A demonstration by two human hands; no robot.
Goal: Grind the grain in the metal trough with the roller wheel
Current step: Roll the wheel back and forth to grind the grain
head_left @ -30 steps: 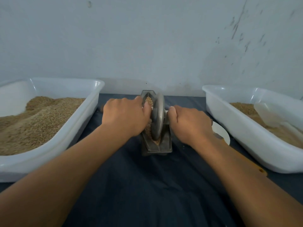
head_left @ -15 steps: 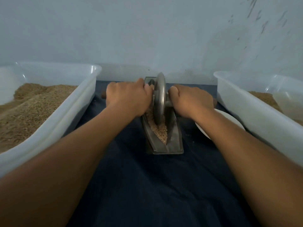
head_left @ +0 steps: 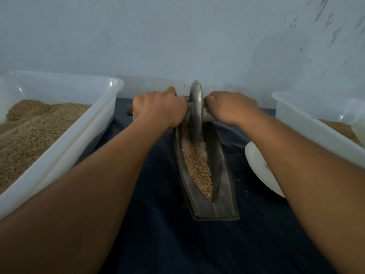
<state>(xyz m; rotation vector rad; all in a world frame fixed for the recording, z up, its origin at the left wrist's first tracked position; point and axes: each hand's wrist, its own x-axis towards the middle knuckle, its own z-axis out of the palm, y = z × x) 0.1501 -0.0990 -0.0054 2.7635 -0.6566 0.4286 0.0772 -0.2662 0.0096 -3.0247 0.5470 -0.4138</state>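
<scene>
Grain lies in a long strip down the middle of the metal trough, which rests lengthwise on the dark cloth covering the worktop. At the far end of the trough the roller wheel stands upright on its edge in the grain, its axle handle running out to both sides. The left hand grips the handle on the left of the wheel with its fingers curled over it; the brown tip of the handle pokes out past the knuckles. The right hand grips the pale handle on the right of the wheel in the same way. A white plastic tub heaped with grain sits on the left, and a second white tub holding grain sits on the right. A white scoop lies on the cloth between the trough and the right tub, partly hidden by the right forearm.
</scene>
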